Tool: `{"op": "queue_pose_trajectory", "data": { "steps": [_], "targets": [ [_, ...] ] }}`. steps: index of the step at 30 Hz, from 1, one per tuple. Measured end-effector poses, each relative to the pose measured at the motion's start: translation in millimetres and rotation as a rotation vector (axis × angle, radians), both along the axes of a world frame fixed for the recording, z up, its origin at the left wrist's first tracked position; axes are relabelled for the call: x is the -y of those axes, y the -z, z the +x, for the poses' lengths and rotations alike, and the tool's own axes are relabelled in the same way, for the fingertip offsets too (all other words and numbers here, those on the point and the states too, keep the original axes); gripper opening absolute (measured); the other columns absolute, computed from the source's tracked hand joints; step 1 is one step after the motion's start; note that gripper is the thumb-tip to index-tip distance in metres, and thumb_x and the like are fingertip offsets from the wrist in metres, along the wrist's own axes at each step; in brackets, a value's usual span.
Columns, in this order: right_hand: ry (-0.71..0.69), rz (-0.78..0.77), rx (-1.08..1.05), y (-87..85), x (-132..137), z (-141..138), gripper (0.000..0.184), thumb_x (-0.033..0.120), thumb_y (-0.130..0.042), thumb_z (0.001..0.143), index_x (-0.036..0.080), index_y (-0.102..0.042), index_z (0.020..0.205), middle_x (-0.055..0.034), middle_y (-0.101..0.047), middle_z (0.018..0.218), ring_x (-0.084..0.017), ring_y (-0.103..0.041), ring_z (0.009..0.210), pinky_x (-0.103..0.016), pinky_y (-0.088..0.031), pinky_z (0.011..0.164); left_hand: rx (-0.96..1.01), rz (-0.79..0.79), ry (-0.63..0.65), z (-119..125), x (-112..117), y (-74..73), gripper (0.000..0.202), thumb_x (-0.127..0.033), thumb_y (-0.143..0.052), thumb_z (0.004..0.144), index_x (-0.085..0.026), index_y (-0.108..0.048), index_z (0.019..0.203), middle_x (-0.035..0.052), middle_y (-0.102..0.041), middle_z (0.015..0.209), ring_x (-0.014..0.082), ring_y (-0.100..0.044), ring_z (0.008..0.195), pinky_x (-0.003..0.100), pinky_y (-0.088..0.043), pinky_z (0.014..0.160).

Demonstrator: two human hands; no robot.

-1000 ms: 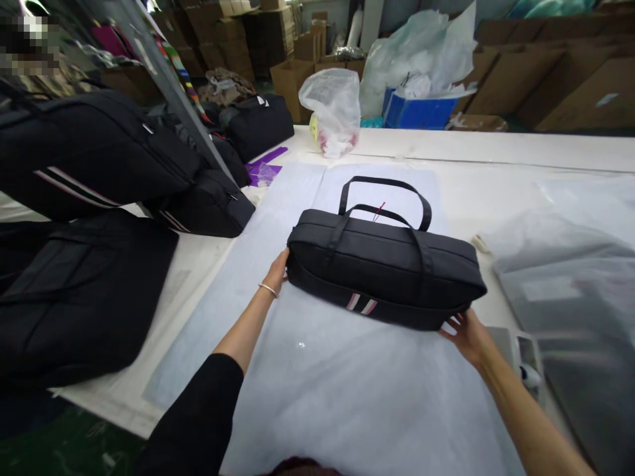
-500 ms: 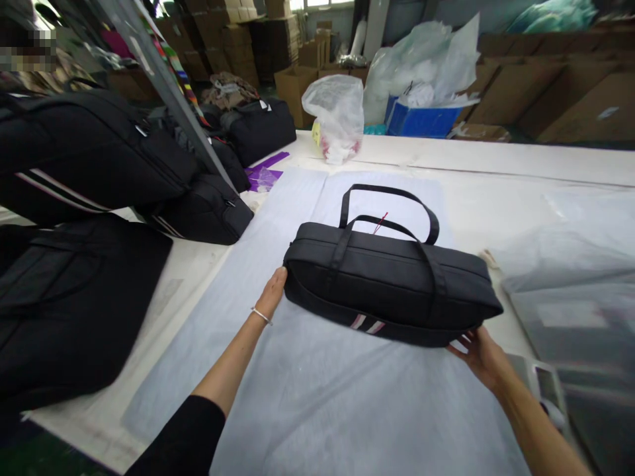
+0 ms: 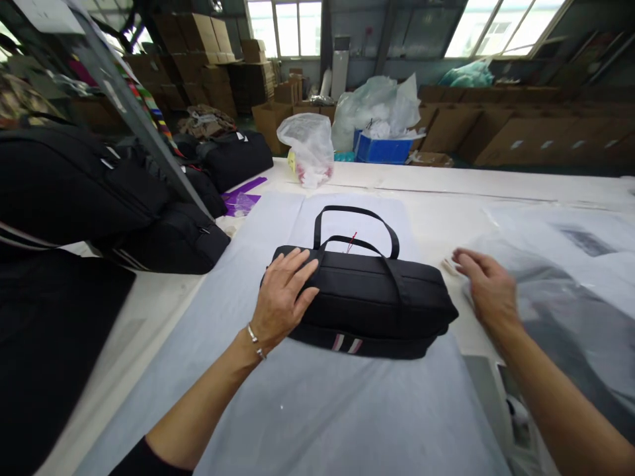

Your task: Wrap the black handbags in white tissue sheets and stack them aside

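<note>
A long black bag (image 3: 367, 291) stands on a pale sheet (image 3: 317, 403), its two strap handles (image 3: 358, 209) raised. White and pink stripes mark its front, and a thin red cord shows by the handles. My left hand (image 3: 285, 297) lies with fingers extended on the bag's left end, over its top and front. Beyond the bag's right end, my right hand (image 3: 489, 287) is apart from it with curled fingers. Its fingertips are beside a small beige item (image 3: 450, 266); whether they hold anything is hidden.
Several black bags (image 3: 169, 238) are piled on the left by a slanting metal post (image 3: 143, 119). Clear plastic sheets (image 3: 555, 297) cover the right side of the table. Behind stand a plastic bag (image 3: 310, 149), a blue box (image 3: 381, 149) and cardboard boxes.
My left hand has moved from the bag's left side onto its top. My right hand has let go of the lower right corner and moved to the beige item. The view has tilted up.
</note>
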State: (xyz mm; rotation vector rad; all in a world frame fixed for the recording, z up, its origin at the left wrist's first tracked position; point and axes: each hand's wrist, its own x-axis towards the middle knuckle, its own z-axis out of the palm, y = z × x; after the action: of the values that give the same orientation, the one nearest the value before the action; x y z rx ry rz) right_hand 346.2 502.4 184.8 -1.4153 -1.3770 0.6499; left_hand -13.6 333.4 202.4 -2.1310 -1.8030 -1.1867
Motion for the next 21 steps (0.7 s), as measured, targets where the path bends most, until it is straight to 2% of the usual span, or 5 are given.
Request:
{"op": "queue_pose_trajectory", "data": {
  "steps": [3, 8, 11, 15, 21],
  "targets": [
    [-0.242, 0.149, 0.227, -35.0, -28, -54, 0.035, 0.049, -0.060, 0.085, 0.022, -0.070, 0.105, -0.0052, -0.071, 0.103, -0.023, -0.064, 0.093, -0.041, -0.050, 0.092, 0.010, -0.129, -0.093, 10, -40, -7.0, 0.048, -0.039, -0.059, 0.089, -0.023, -0.054, 0.134, 0.0122, -0.058, 0.136, 0.0319, -0.047, 0.132, 0.049, -0.032, 0.113],
    [-0.439, 0.183, 0.644, -39.9, -49, -122, 0.025, 0.034, -0.056, 0.088, 0.019, -0.071, 0.100, -0.0078, -0.070, 0.101, -0.024, -0.061, 0.092, -0.039, -0.048, 0.087, 0.018, -0.368, -0.098, 4, -84, 3.4, 0.048, -0.032, -0.066, 0.082, -0.019, -0.059, 0.128, 0.0125, -0.068, 0.114, 0.0319, -0.061, 0.109, 0.045, -0.043, 0.100],
    [-0.414, 0.267, 0.838, -41.8, -46, -143, 0.028, 0.037, -0.050, 0.094, 0.019, -0.071, 0.098, -0.0090, -0.070, 0.095, -0.026, -0.060, 0.096, -0.039, -0.043, 0.088, 0.101, -0.303, -0.085, 2, -84, 8.5, 0.045, -0.023, -0.062, 0.081, -0.021, -0.059, 0.126, 0.0085, -0.069, 0.110, 0.0282, -0.062, 0.106, 0.043, -0.045, 0.098],
    [-0.521, 0.083, 1.032, -46.0, -38, -153, 0.049, 0.055, -0.056, 0.088, 0.020, -0.062, 0.122, -0.0084, -0.071, 0.099, -0.027, -0.063, 0.093, -0.038, -0.043, 0.084, 0.253, -0.202, -0.079, 3, -75, 11.9, 0.046, -0.013, -0.055, 0.078, -0.025, -0.059, 0.122, 0.0035, -0.070, 0.105, 0.0232, -0.064, 0.102, 0.040, -0.046, 0.099],
    [-0.496, -0.026, 1.247, -43.7, -38, -156, 0.045, 0.015, -0.055, 0.082, 0.017, -0.057, 0.127, -0.0158, -0.070, 0.108, -0.031, -0.065, 0.101, -0.042, -0.042, 0.086, 0.398, -0.097, -0.080, 7, -69, 18.1, 0.040, -0.011, -0.053, 0.076, -0.028, -0.063, 0.112, 0.0021, -0.071, 0.100, 0.0209, -0.066, 0.096, 0.038, -0.050, 0.092]
  ]
}}
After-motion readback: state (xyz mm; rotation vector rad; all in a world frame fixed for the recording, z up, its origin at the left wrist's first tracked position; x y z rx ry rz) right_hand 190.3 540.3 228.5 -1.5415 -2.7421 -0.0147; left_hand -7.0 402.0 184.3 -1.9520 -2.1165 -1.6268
